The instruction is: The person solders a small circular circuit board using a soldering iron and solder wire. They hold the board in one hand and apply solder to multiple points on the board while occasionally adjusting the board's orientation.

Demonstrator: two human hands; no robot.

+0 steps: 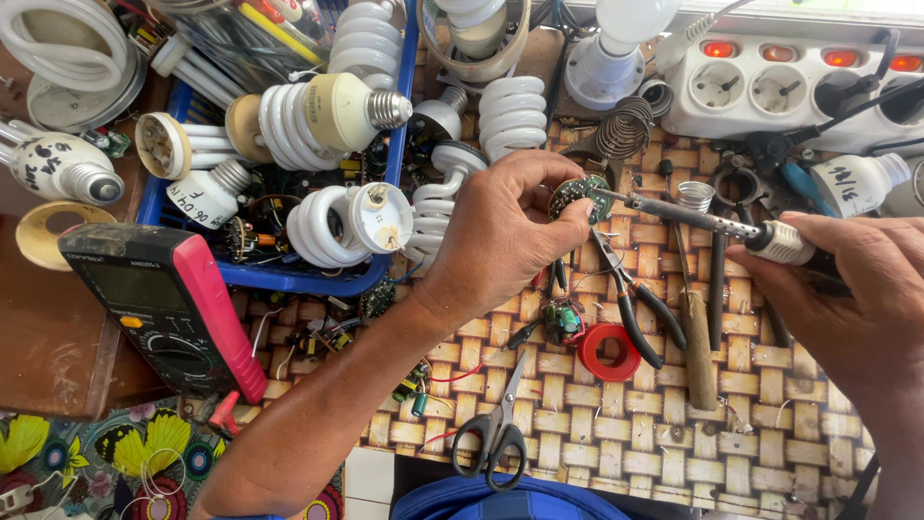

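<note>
My left hand [505, 226] pinches a small round circuit board [577, 193] at its edge, fingers closed on it, held above the woven mat [616, 424]. My right hand [857, 289] comes in from three o'clock, wrapped shut around a soldering iron [712, 223] whose tip touches the board's rim. I judge the joint goes best with the board held steady and the tip on one pad only. Pliers [635, 299] and a red tape roll [608, 351] lie at six o'clock below the board; scissors [496, 429] sit nearer me.
</note>
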